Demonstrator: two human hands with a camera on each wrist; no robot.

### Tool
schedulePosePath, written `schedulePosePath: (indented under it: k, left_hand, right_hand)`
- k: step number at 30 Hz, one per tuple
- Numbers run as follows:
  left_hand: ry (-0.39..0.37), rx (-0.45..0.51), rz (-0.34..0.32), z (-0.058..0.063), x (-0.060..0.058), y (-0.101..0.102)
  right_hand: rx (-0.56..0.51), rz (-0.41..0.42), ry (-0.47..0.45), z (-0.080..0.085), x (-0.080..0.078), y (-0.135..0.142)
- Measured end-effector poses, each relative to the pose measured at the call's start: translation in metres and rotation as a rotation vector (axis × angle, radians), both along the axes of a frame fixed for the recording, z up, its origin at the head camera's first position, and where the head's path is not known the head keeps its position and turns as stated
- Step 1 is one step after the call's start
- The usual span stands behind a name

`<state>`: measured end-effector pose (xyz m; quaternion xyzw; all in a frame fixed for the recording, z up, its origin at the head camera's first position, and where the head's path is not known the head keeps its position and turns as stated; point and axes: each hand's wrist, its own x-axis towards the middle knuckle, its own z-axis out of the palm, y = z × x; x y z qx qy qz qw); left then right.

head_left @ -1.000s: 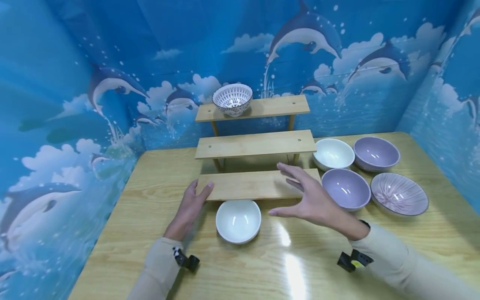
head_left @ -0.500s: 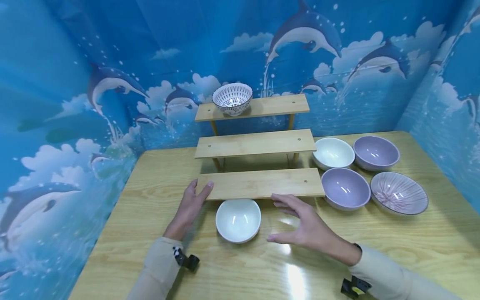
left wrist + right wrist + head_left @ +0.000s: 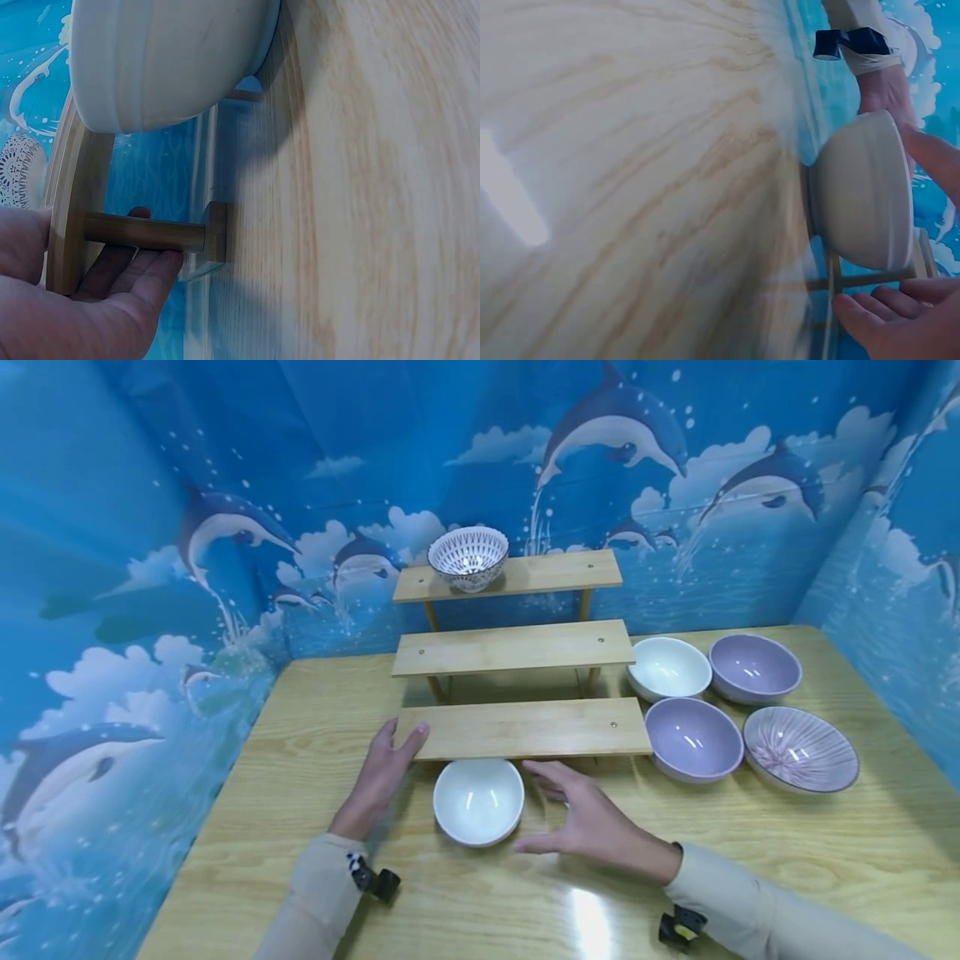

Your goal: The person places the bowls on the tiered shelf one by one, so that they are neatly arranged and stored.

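Note:
A three-tier wooden shelf stands at the middle back. My left hand grips the left end of its lowest board, thumb on top; in the left wrist view the fingers curl beneath, beside the short leg. A plain white bowl sits upright on the table just in front of that board. My right hand is right beside the bowl's right side, thumb and fingers spread apart toward it. In the right wrist view the thumb and fingers lie either side of the white bowl, holding nothing.
A patterned bowl stands on the top board, toward its left. Right of the shelf are another white bowl, two purple bowls and a streaked bowl. A dolphin-print backdrop encloses the table.
My right hand has come down and left from over the lowest board's right end to the white bowl's right side. My left hand keeps its hold on the board.

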<state>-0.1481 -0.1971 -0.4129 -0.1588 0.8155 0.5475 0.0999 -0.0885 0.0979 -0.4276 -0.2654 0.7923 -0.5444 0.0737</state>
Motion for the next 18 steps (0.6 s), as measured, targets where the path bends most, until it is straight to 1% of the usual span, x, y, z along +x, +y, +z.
schedulePosePath:
  k: [6,13,18]
  left_hand:
    - [0.009,0.007,-0.005,0.000,0.000,0.000]
    - [0.016,0.005,-0.002,-0.001,-0.001,0.000]
    - [0.014,0.005,0.004,-0.001,0.000,0.000]
  right_hand:
    - [-0.020,0.028,-0.016,-0.006,-0.005,-0.017]
    - [0.014,-0.034,0.048,-0.011,-0.007,-0.033]
    - [0.001,-0.058,0.048,-0.013,-0.007,-0.039]
